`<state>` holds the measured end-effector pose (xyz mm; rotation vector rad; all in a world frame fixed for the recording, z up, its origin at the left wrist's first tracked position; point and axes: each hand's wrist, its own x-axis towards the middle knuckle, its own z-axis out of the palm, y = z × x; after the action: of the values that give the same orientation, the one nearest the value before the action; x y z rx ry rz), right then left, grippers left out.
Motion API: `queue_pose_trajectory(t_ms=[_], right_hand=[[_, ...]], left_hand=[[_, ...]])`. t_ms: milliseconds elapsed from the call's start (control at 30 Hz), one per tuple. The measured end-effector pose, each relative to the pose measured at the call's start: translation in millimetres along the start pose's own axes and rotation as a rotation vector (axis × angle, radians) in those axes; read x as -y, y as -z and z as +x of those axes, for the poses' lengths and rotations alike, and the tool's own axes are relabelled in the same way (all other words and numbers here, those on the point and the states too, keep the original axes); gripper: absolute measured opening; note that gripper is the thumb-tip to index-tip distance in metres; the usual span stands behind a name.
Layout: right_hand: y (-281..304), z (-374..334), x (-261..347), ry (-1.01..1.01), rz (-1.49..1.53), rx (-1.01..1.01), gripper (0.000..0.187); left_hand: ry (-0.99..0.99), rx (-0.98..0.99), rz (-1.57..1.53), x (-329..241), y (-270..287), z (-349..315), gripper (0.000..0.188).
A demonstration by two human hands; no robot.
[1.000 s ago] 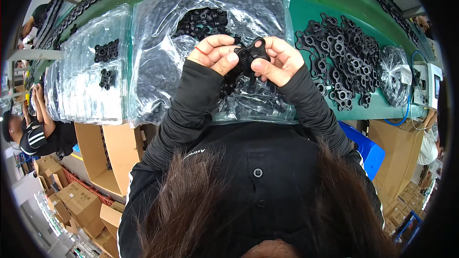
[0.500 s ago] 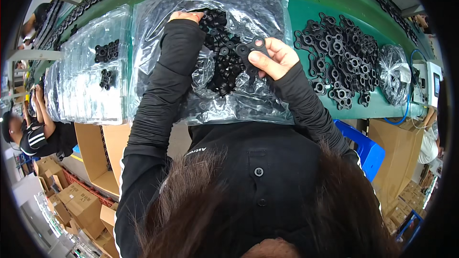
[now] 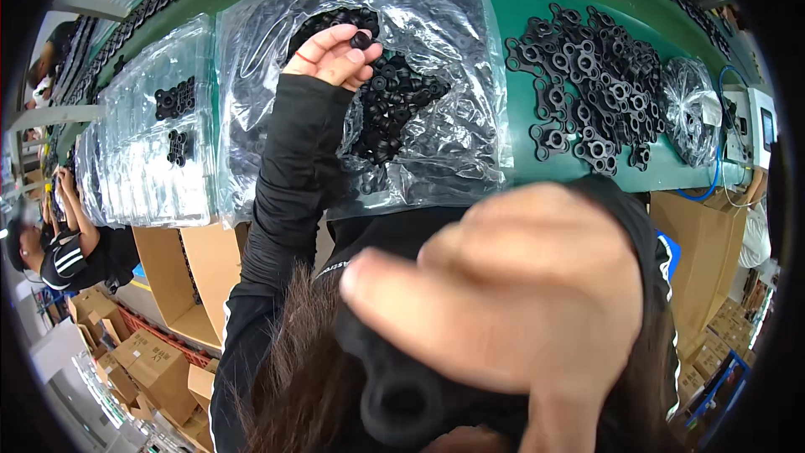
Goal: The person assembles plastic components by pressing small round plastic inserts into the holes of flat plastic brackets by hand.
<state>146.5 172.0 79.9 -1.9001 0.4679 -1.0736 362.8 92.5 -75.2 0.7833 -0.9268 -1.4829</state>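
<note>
Between my left thumb and fingertips is a small round black part; my left hand is closed on it above the opening of a clear plastic bag. Many similar black round parts lie loose in that opening. My right hand is raised close to the camera and blurred. It grips a black flat link with ringed ends, partly hidden behind the thumb. A heap of such ringed black links lies on the green table to the right of the bag.
Clear plastic trays with a few black pieces stand left of the bag. Right of the heap sit a bundled plastic bag and a white device. Open cardboard boxes are below the table edge. Another person works far left.
My right hand has come up from the bag toward the camera, still holding the black link. The left hand has lifted out of the pile with a small round part pinched in it.
</note>
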Motion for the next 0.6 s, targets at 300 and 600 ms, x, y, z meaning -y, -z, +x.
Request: queue_pose_trajectory(t_ms=[300, 600], right_hand=[[11, 11, 31, -0.034, 0.175, -0.014, 0.056], [14, -38, -82, -0.411, 0.338, -0.165, 0.052]], left_hand=[[0.025, -0.028, -0.232, -4, -11, -17, 0.027], [0.107, -0.07, -0.278, -3, -31, -40, 0.025]])
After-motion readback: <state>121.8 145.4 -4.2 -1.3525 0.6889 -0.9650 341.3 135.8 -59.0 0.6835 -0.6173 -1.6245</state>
